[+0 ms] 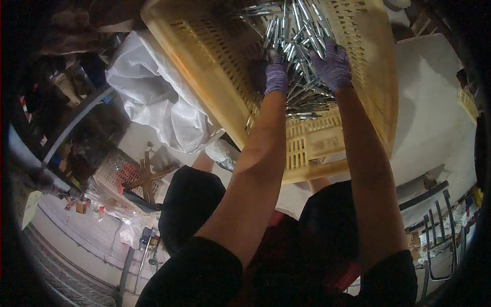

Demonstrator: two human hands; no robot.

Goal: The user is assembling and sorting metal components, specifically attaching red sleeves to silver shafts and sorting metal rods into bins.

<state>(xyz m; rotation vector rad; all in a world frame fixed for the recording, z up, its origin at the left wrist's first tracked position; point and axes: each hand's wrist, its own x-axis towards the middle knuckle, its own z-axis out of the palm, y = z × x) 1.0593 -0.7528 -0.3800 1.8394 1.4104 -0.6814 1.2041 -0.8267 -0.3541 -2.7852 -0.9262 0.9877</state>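
Observation:
Both of my hands wear purple gloves with dark fingertips and reach into a yellow slatted plastic crate [179, 48]. A loose heap of slim, shiny metal rods [296, 53] lies inside it, pointing in many directions. On the left side of the heap, my left hand [276, 77] closes on a few rods that stick up beyond its fingers. My right hand [333, 69] bends around more rods on the right side, thumb toward the middle. Rods partly hide the fingertips of both hands.
Left of the crate lies a crumpled white woven sack [153, 97]. Farther left are a pale basket [110, 174] and a crossed brown piece [146, 179]. A dark metal rack [440, 240] stands at lower right. My knees are just below the crate.

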